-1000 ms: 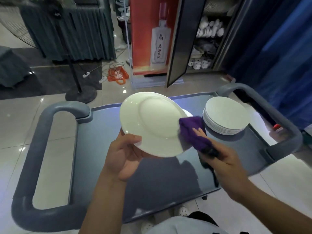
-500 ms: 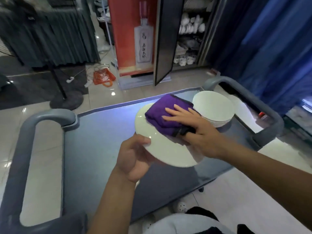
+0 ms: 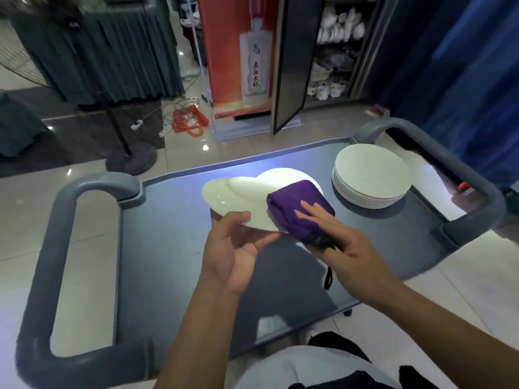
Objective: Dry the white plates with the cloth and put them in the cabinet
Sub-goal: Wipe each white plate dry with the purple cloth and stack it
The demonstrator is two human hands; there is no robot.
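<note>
Over the cart (image 3: 174,248), my left hand (image 3: 233,256) pinches the slick, breakable plate (image 3: 238,197) by its rim while my right hand (image 3: 337,234) presses the soft cloth (image 3: 295,209) flat-fingered.

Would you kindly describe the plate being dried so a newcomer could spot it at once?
Find the grey cart. Above its middle, the left hand holds one plate tilted, with a purple cloth pressed on it. Unlike the stack at the right, it is off the cart.
</note>
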